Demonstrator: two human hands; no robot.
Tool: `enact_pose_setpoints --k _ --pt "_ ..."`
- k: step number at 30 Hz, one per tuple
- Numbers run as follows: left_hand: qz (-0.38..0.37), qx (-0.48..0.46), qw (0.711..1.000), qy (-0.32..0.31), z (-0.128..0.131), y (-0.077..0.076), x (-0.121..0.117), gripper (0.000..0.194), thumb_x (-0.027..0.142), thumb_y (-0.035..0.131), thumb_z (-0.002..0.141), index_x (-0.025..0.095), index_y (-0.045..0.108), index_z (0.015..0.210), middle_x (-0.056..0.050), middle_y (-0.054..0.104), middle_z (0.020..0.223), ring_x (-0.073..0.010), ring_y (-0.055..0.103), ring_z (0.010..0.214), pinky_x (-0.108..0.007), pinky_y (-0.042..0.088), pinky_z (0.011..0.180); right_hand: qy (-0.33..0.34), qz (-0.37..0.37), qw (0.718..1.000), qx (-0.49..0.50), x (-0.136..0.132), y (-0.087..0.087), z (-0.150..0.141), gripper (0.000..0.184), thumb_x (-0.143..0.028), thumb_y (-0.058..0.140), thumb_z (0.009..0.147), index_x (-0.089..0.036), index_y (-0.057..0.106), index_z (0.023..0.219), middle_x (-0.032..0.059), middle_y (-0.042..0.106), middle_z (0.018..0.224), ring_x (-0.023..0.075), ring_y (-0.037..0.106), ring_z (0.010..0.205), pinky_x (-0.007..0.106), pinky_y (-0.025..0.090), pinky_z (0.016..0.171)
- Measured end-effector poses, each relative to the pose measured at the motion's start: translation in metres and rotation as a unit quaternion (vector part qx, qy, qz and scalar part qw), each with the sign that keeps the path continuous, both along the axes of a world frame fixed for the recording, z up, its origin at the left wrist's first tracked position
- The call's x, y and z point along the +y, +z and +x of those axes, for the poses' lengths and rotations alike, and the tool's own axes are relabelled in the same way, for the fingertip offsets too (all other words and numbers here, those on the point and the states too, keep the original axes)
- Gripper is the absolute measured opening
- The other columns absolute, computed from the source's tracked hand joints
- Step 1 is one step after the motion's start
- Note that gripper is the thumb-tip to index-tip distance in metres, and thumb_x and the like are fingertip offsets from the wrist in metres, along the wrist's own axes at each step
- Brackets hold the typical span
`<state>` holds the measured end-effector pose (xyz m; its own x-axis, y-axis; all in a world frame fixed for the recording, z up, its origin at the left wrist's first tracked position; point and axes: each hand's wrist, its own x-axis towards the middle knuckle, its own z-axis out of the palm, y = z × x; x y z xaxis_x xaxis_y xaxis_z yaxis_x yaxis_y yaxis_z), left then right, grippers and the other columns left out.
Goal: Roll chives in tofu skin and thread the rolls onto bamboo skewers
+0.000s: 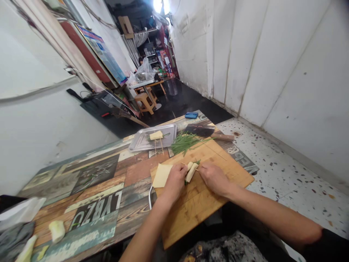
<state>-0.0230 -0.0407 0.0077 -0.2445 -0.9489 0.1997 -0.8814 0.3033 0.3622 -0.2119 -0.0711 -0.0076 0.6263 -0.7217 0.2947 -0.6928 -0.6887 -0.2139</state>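
Note:
Two pale tofu-skin rolls [192,172] with green stalks poking from their ends lie side by side above the cutting board [199,203]. My left hand [176,178] is closed at their left side, fingertips gripping the nearer roll. On the other side, my right hand [214,178] pinches a thin bamboo skewer [197,169] that meets the rolls; how far it runs through them is hidden. Flat tofu-skin sheets [162,175] lie on the board beside my left hand. A heap of green chives [184,142] rests at the board's far edge.
Behind the board, a metal tray [135,145] holds a skewered roll [156,135]. A cleaver [200,130] lies past the chives, near a blue object [191,115]. A loose skewer [215,150] crosses the board. Peeled pale vegetable pieces [57,231] sit at the table's left.

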Motion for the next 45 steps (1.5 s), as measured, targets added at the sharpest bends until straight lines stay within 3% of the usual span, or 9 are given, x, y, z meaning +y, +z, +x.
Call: enact_pose_setpoints --k 9,14,22,25,28,32,36,40,45 --pt "-0.023 -0.001 0.996 0.084 -0.021 0.003 0.009 0.011 0.016 0.053 0.083 0.014 0.062 0.089 -0.008 0.058 0.084 -0.0198 0.053 0.08 -0.031 0.042 0.074 0.009 -0.012 0.999 -0.05 -0.001 0.001 -0.009 0.026 -0.013 0.041 0.095 -0.014 0.06 0.077 0.0057 0.057 0.077 0.0159 0.051 0.07 0.028 0.039 0.064" --pt "-0.064 -0.005 0.992 0.11 -0.055 0.005 -0.014 0.012 0.015 0.057 0.082 0.013 0.062 0.093 -0.01 0.06 0.09 -0.0224 0.053 0.088 -0.034 0.042 0.08 0.003 -0.033 0.997 -0.064 -0.025 0.012 -0.037 0.026 -0.014 0.04 0.094 -0.015 0.059 0.077 0.0051 0.057 0.076 0.0163 0.052 0.072 0.028 0.038 0.067" --pt "-0.014 0.044 0.99 0.133 -0.086 -0.006 -0.048 0.022 0.022 0.065 0.081 0.012 0.063 0.1 -0.013 0.064 0.099 -0.0256 0.055 0.096 -0.039 0.045 0.085 -0.039 -0.006 0.995 0.087 -0.056 0.02 -0.066 0.022 -0.018 0.047 0.093 -0.014 0.066 0.083 0.0081 0.061 0.082 0.0198 0.054 0.077 0.029 0.034 0.064" --pt "-0.015 0.041 0.995 0.09 -0.078 -0.006 -0.026 0.04 0.026 0.069 0.08 0.014 0.056 0.116 -0.013 0.062 0.112 -0.0261 0.055 0.103 -0.04 0.046 0.089 -0.026 -0.041 0.996 0.077 -0.047 0.038 -0.046 0.02 -0.017 0.05 0.09 -0.014 0.064 0.075 0.0093 0.06 0.081 0.0198 0.052 0.075 0.03 0.033 0.064" --pt "-0.038 -0.009 0.996 0.08 -0.06 -0.005 0.015 0.023 0.019 0.057 0.088 0.014 0.058 0.11 -0.013 0.062 0.111 -0.026 0.056 0.102 -0.043 0.047 0.091 0.095 -0.006 0.995 0.016 -0.03 0.049 -0.002 0.021 -0.017 0.052 0.091 -0.014 0.065 0.075 0.007 0.061 0.08 0.0176 0.052 0.077 0.028 0.036 0.068" --pt "-0.103 -0.006 0.991 0.081 -0.023 -0.005 0.079 0.022 0.016 0.048 0.091 0.014 0.059 0.11 -0.012 0.065 0.105 -0.0234 0.06 0.099 -0.038 0.052 0.085 0.248 0.047 0.968 -0.008 -0.013 0.037 0.061 0.018 -0.024 0.053 0.092 -0.015 0.068 0.086 0.0065 0.063 0.09 0.0171 0.054 0.085 0.028 0.039 0.075" --pt "-0.188 -0.003 0.974 0.129 0.013 -0.01 0.123 0.021 0.015 0.049 0.091 0.017 0.062 0.108 -0.008 0.07 0.098 -0.0193 0.065 0.088 -0.034 0.055 0.079 0.25 0.03 0.966 0.052 -0.011 0.019 0.09 0.021 -0.028 0.054 0.093 -0.013 0.067 0.085 0.0095 0.062 0.093 0.0196 0.053 0.089 0.03 0.038 0.073" --pt "-0.228 0.023 0.956 0.181 0.027 -0.017 0.134 0.021 0.015 0.051 0.091 0.017 0.063 0.108 -0.008 0.071 0.099 -0.0179 0.066 0.09 -0.032 0.055 0.082 0.251 0.037 0.966 0.058 -0.014 0.019 0.091 0.031 -0.021 0.044 0.095 -0.014 0.068 0.077 0.0079 0.065 0.087 0.0169 0.054 0.08 0.028 0.036 0.067" --pt "-0.236 0.039 0.949 0.206 0.021 -0.02 0.124 0.023 0.016 0.05 0.091 0.016 0.064 0.11 -0.009 0.071 0.102 -0.0191 0.066 0.093 -0.034 0.055 0.084 0.226 0.104 0.968 0.021 -0.022 0.033 0.099 0.02 -0.014 0.054 0.081 -0.013 0.067 0.066 0.0057 0.068 0.077 0.0142 0.055 0.069 0.025 0.036 0.063"
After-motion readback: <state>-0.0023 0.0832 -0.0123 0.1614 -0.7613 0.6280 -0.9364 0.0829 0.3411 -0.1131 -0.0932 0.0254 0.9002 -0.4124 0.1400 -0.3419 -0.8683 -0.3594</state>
